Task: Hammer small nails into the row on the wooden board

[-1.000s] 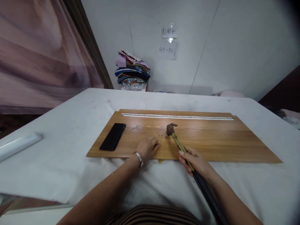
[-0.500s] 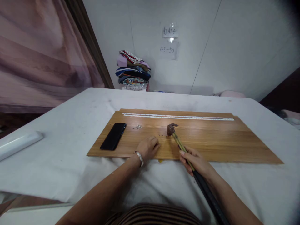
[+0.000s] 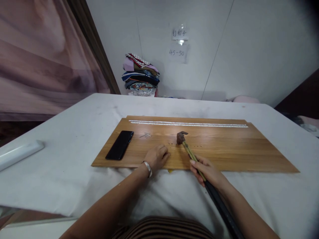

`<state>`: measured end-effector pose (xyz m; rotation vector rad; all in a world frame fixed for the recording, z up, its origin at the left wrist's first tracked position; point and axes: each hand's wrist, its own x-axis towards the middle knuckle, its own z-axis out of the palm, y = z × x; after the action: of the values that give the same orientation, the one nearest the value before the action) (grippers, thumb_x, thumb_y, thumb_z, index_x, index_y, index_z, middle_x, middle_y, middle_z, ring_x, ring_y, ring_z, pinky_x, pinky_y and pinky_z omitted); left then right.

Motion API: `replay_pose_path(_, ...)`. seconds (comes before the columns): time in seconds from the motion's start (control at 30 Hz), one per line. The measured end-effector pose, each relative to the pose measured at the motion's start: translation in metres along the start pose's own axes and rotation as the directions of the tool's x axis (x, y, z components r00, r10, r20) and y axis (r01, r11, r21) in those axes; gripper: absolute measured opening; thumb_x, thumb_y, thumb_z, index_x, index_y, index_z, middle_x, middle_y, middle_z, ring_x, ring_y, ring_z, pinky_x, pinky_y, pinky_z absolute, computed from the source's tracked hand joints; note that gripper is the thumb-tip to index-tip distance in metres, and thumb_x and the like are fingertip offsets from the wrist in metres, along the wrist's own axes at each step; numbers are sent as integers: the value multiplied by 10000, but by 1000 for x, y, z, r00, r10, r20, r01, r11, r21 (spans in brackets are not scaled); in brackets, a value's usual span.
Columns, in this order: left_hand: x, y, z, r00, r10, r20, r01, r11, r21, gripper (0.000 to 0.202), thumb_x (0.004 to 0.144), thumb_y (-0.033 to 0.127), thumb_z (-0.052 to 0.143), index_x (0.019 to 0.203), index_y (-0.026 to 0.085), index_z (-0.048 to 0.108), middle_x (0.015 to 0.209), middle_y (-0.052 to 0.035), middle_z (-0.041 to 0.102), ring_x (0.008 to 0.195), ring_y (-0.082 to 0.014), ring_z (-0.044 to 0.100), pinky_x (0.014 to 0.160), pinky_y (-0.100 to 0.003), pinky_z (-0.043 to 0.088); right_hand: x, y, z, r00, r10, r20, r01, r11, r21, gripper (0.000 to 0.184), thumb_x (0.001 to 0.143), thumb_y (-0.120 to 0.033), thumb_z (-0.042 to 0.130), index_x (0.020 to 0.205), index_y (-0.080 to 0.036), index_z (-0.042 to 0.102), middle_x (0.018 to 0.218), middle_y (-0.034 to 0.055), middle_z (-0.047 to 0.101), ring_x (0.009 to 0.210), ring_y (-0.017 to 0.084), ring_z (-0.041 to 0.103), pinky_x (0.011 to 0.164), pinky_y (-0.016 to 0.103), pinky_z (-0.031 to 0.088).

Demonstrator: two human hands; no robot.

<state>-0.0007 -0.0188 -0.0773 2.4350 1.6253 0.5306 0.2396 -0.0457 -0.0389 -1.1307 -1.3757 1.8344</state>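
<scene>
My right hand (image 3: 205, 169) is wrapped around the handle of a claw hammer (image 3: 190, 152). The hammer has a rusty brown head, a yellowish upper handle and a long black grip. Its head is at the middle of a wooden board (image 3: 239, 142), over a row of small dark spots, perhaps nail heads. My left hand (image 3: 157, 156), with a silver bracelet on the wrist, rests on the board's near part, left of the hammer. Its fingers are loosely curled, and nothing shows in them. Several loose nails (image 3: 146, 135) lie on the board beyond that hand.
A black phone (image 3: 120, 145) lies on the board's left end. Two white measuring strips (image 3: 189, 124) run along its far side. The board sits on a white-covered table (image 3: 59, 132). At the left edge is a white roll (image 3: 20, 154); folded clothes (image 3: 142, 73) stand behind.
The view has shifted very slightly. Both hands, the hammer and the nails keep their places on the board.
</scene>
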Motion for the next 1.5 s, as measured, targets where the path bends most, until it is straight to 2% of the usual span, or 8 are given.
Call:
replay_pose_path(0.53,0,-3,5,1000,19,-16,-19,1000,1,186,888,284,486,738,191,544,787,-30,573,764,-153,537,719,-280,422,0,-1,0,1000,3,1,-3,1000,2,368,796,-525,580,705,-198,438,542,-89,441,299,23,340,266,145,354)
replay_pose_path(0.87,0,-2,4,1000,13,-10,-13,1000,-7,178,887,281,492,746,189,548,790,-30,579,762,-153,540,715,-279,425,1,3,-1,1000,-5,12,5,1000,20,334,827,-482,565,705,-196,444,552,-88,454,298,21,338,263,145,354)
replay_pose_path(1.17,0,-5,7,1000,12,-18,-11,1000,11,198,895,296,483,736,193,541,781,-22,576,761,-146,540,716,-273,420,0,0,1,1000,8,-1,-8,1000,10,358,791,-513,588,704,-198,441,540,-93,452,288,22,331,258,149,339)
replay_pose_path(1.5,0,-1,2,1000,20,-7,-20,1000,8,188,890,278,492,733,187,543,772,-22,575,747,-147,539,701,-269,420,2,5,-2,1000,-19,14,19,1000,14,343,817,-492,570,699,-194,446,538,-89,441,285,21,329,259,151,341)
